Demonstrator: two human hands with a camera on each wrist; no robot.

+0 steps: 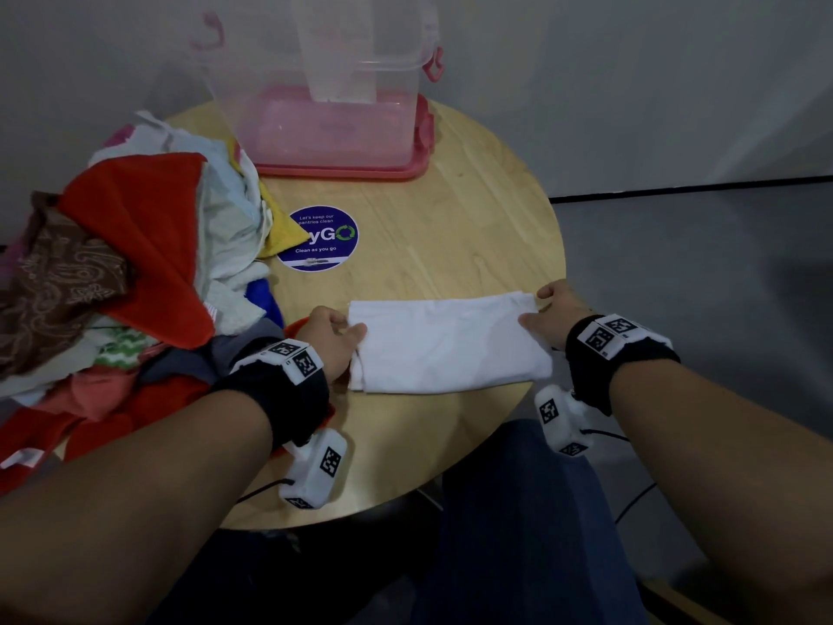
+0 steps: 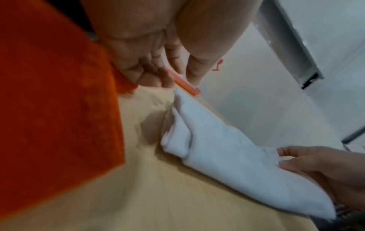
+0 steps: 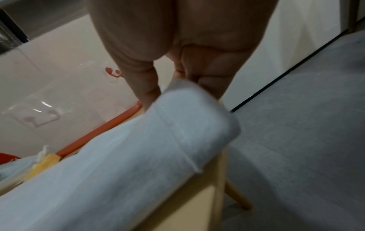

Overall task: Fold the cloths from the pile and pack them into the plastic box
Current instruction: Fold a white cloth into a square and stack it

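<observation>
Your left hand [image 1: 336, 338] and right hand [image 1: 552, 315] each pinch an end of the white cloth [image 1: 448, 345] on the bench [image 1: 450, 218]. Uneven grip while folding skews the edges. The right end sits near the bench edge and may slide off.

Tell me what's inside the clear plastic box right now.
Through the clear plastic box only its pink base and a pale upright panel show, which may lie behind it; no folded cloth shows inside. The white cloth lies on the table.

White cloth [image 1: 450, 345] lies folded flat, cloth pile [image 1: 135, 272] heaped left, clear plastic box [image 1: 333, 106] behind, open.
</observation>
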